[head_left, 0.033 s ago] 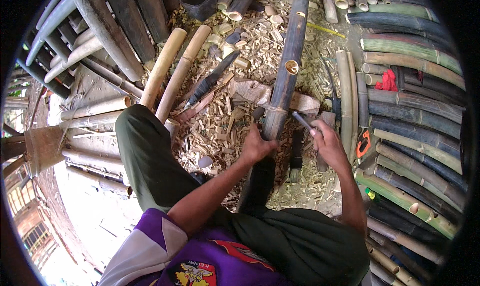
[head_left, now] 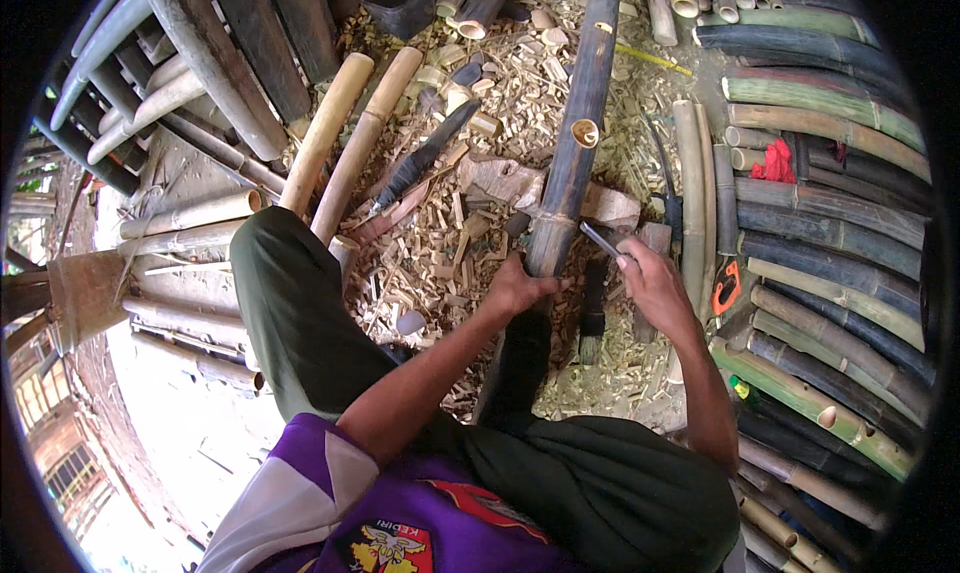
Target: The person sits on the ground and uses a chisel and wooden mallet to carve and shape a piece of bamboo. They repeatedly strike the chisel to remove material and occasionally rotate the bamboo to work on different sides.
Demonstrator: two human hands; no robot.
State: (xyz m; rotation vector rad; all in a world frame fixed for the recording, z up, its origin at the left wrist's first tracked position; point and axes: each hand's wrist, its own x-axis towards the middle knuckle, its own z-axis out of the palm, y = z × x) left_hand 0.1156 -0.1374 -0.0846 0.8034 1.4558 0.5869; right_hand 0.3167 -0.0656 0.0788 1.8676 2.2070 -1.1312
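Observation:
A long dark bamboo pole [head_left: 578, 158] lies away from me over a pale wood block [head_left: 497, 181], with a round hole cut in its upper side. My left hand [head_left: 520, 288] is wrapped round its near end, thumb across the top. In my right hand [head_left: 650, 281], to the right of the pole, is a slim grey metal tool [head_left: 598, 239], gripped between thumb and fingers. The tool's far tip points up and left, close to the pole's right side; whether it touches I cannot tell. Its exact kind does not show.
Wood chips [head_left: 520, 83] cover the ground. A dark-wrapped blade tool [head_left: 425, 158] lies left of the pole, a dark-handled brush [head_left: 592, 318] near my right hand. Two pale bamboo lengths [head_left: 350, 143] lean by my left knee. Bamboo rows and an orange-handled tool [head_left: 727, 288] lie right.
The grey tool in my right hand has shifted slightly left, its tip nearer the pole. My left hand has moved a little on the pole's near end.

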